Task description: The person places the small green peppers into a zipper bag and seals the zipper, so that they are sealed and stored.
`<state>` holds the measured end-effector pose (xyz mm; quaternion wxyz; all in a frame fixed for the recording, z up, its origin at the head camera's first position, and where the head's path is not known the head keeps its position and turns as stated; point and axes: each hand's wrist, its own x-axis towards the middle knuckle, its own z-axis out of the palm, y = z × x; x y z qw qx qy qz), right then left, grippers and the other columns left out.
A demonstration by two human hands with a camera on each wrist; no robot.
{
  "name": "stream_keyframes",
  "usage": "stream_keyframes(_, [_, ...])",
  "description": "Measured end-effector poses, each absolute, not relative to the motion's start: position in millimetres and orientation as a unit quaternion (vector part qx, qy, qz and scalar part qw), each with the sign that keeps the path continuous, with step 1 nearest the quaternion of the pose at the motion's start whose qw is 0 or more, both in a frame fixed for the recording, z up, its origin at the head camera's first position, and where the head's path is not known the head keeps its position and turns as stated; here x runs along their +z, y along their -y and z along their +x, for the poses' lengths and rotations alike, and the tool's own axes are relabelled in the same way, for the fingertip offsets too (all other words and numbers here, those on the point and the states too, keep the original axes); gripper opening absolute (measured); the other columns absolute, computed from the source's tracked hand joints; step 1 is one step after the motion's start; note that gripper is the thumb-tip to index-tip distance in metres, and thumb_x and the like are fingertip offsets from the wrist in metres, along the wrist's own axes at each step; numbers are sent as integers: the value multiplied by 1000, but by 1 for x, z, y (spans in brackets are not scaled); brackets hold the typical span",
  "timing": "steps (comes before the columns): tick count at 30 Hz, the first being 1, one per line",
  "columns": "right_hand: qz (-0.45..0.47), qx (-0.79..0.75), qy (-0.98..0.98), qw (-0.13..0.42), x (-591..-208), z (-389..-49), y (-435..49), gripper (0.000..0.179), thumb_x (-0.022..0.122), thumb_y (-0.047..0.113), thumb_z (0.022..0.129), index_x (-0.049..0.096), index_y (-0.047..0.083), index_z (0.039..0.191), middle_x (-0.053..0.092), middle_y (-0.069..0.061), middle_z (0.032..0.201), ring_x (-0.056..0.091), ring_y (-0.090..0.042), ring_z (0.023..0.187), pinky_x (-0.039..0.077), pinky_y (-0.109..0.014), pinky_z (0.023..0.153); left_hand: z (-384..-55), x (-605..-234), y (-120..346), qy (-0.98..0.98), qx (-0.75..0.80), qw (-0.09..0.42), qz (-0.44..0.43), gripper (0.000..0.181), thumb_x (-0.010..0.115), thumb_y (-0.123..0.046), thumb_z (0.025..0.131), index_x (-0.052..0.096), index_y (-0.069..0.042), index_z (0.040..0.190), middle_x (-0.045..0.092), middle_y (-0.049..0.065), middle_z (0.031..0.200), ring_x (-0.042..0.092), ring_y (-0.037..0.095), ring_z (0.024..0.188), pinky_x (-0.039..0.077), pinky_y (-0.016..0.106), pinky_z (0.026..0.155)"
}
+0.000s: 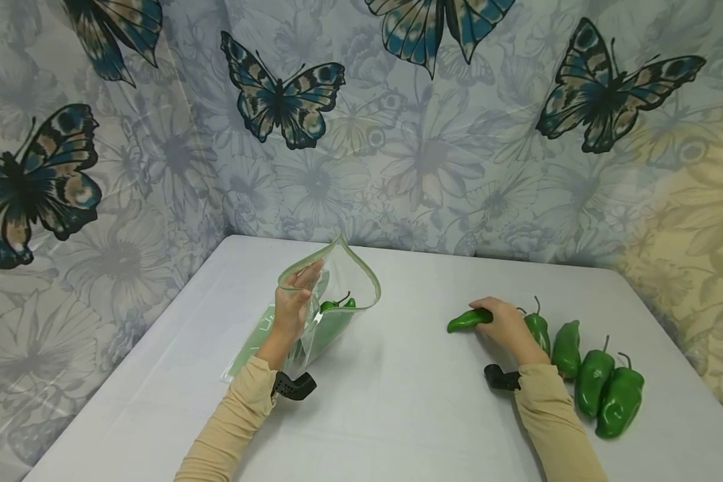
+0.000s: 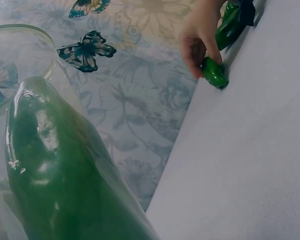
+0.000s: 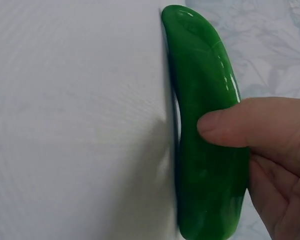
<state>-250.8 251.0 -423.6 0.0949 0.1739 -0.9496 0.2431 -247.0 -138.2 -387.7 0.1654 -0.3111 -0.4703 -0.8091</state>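
Observation:
My left hand holds a clear zip bag with a green-edged mouth, which gapes wide toward the upper right. Some of its fingers show through the clear plastic near the rim. Inside the bag lie green peppers, one with its stem up; through the plastic a large pepper fills much of the left wrist view. On the right, my right hand pinches a slender green pepper between thumb and fingers. That pepper lies sideways, low over the white table, its tip pointing left.
Several more green peppers lie in a row beside my right forearm, toward the table's right edge. A flat green-printed bag rests under my left forearm. Butterfly-patterned cloth rises behind the white table.

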Motion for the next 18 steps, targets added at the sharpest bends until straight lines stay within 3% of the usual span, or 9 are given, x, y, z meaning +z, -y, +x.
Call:
stream_keyframes(6, [183,194,959,92,-418,-247,-251,41,72,-2,68,62,0,107,58,-19,106,54,-38,93,46,-47,71,-246,-387,138,472,-809,161,-311,56,72,-38,73,54,-4,113,58,5,116,46,22,115,26,39,102])
stream_keyframes(12, [182,166,964,102,-413,-245,-251,47,69,2,69,59,3,115,55,-20,107,52,-23,63,42,-32,47,-247,-387,138,466,-809,162,-320,56,71,-38,73,55,-4,114,58,6,116,46,22,115,25,41,102])
stream_keyframes(16, [182,154,964,121,-413,-245,-252,51,69,5,70,56,1,119,54,-20,104,51,-22,60,41,-31,44,-246,-387,137,467,-810,159,-317,56,71,-38,73,55,-5,115,58,5,116,46,22,115,25,41,102])
stream_keyframes(18, [180,151,963,129,-414,-245,-253,48,70,6,70,58,-1,116,54,-19,102,54,-26,67,44,-34,47,-246,-387,137,467,-811,155,-316,55,71,-38,73,55,-6,115,58,5,116,46,22,115,24,40,102])
